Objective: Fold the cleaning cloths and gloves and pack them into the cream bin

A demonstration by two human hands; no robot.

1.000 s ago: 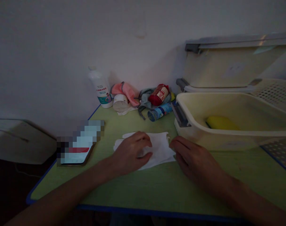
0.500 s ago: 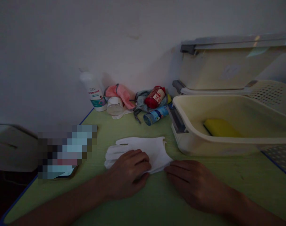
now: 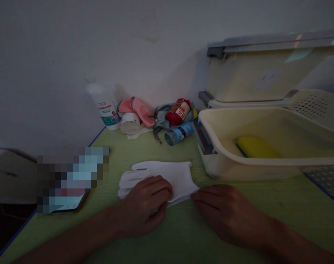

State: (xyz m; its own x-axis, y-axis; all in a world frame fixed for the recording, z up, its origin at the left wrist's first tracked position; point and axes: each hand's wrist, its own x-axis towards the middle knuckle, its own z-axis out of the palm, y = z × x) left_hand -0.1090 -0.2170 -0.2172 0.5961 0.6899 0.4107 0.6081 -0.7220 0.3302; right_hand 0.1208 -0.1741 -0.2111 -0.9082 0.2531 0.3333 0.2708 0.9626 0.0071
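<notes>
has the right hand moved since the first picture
Yes, toward the person: the right hand is now farther from the cream bin, which stands fixed.

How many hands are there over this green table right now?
2: the left hand rests on the white glove, and the right hand has its fingertips at the near corner of its cuff.

The scene is dimly lit, and the glove [image 3: 175,174] is dulled to a muted white. Soft shadows are cast on the wall [image 3: 150,55] beside the bottle [image 3: 102,104] and left of the far box [image 3: 238,77], where pale glare is caught. The glowing phone [image 3: 76,179] is largely masked by coarse blocks.
</notes>
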